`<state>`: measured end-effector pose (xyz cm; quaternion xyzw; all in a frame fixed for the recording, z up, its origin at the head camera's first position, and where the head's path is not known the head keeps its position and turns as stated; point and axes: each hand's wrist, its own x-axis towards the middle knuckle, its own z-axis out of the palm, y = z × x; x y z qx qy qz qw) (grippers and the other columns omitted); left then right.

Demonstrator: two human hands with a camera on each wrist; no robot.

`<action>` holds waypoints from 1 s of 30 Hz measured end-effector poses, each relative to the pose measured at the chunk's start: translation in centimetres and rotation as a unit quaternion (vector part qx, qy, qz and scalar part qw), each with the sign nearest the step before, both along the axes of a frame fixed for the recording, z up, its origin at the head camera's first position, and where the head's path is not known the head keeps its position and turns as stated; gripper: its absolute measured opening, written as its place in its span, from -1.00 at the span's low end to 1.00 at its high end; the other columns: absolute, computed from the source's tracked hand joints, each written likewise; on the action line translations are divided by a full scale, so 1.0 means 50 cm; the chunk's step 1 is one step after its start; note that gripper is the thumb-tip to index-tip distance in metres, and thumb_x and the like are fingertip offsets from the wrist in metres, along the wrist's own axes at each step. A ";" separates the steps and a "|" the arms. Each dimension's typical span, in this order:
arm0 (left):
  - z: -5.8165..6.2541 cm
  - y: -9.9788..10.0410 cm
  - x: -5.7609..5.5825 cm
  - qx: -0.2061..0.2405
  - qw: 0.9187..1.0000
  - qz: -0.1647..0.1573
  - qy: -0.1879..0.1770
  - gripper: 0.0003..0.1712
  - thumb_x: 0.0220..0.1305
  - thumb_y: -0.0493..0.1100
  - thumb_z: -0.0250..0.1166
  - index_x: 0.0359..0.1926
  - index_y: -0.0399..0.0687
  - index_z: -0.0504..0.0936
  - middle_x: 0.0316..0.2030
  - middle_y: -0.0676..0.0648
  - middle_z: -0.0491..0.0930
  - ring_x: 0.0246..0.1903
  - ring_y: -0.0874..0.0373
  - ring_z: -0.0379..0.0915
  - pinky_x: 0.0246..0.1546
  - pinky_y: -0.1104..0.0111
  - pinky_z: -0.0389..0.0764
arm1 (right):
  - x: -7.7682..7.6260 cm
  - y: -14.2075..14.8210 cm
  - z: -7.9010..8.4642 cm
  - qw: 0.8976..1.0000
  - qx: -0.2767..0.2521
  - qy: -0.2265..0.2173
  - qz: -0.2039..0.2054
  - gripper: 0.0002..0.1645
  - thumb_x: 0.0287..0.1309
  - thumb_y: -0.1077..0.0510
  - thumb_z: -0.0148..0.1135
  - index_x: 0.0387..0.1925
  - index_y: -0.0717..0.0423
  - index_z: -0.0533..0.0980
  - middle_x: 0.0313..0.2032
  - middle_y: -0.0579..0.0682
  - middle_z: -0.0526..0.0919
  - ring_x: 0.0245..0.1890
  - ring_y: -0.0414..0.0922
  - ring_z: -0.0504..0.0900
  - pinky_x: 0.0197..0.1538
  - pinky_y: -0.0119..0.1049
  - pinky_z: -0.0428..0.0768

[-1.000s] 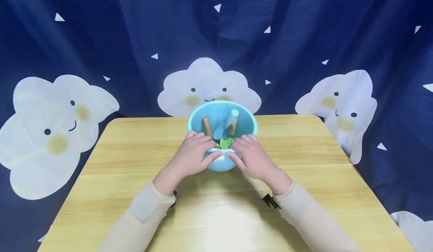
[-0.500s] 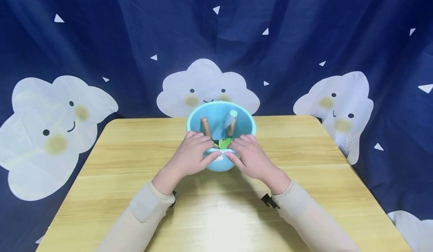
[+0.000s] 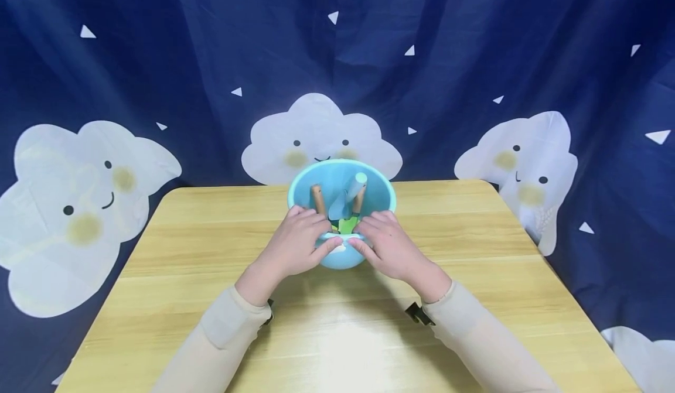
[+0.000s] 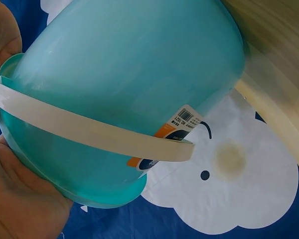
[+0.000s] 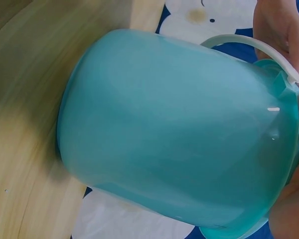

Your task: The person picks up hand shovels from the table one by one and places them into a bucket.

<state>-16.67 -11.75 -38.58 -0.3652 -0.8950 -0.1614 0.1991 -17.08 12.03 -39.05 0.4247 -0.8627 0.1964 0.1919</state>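
A light blue bucket (image 3: 340,258) stands on the table, held by its near rim. My left hand (image 3: 297,238) grips the rim left of the middle, fingers over the inside and thumb on the outer wall. Mirroring it, my right hand (image 3: 390,243) holds the rim on the right, thumb also outside. Two wooden-handled tools lean inside, one handle (image 3: 318,198) at left, the other (image 3: 359,200) at right. Between them a pale blue tool (image 3: 355,187) sticks up, beside a bright green piece (image 3: 347,225). Hands and rim hide their lower parts. A white carrying handle (image 4: 89,127) hangs down the bucket's side.
Under the bucket is a light wooden table (image 3: 211,229) with rounded far corners. Close behind its far edge hangs a dark blue curtain (image 3: 211,41) with white clouds. A label (image 4: 182,122) sticks to the bucket wall near the white handle.
The whole head view has drifted slightly, so bucket, hands and curtain all sit a little further left. The grip on the bucket rim is the same.
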 end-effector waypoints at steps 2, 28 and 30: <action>0.000 0.000 0.001 -0.002 1.000 0.000 -0.001 -0.59 0.43 0.22 0.10 -0.41 0.07 0.55 -0.44 0.15 0.52 -0.22 0.14 0.50 -0.02 0.19 0.31 | 0.001 0.000 0.000 1.000 -0.002 0.000 0.002 -0.45 0.54 -0.24 -0.19 -0.28 0.03 0.55 -0.36 -0.13 0.58 -0.25 -0.12 0.48 0.04 -0.07 0.34; 0.015 -0.006 0.009 -0.014 1.000 -0.003 -0.018 -0.59 0.42 0.22 0.11 -0.39 0.06 0.58 -0.40 0.15 0.57 -0.25 0.18 0.49 0.01 0.19 0.33 | -0.003 0.003 0.032 0.999 0.018 -0.026 0.017 -0.63 0.44 -0.14 0.07 -0.26 0.03 0.58 -0.33 -0.16 0.61 -0.22 -0.13 0.50 -0.01 -0.14 0.39; 0.015 -0.006 0.009 -0.012 1.000 -0.006 -0.018 -0.59 0.42 0.22 0.13 -0.35 0.04 0.62 -0.37 0.14 0.60 -0.22 0.16 0.52 0.03 0.18 0.33 | -0.004 0.005 0.037 0.999 0.018 -0.028 0.019 -0.68 0.41 -0.10 0.12 -0.25 0.04 0.59 -0.32 -0.15 0.63 -0.21 -0.12 0.51 0.00 -0.14 0.40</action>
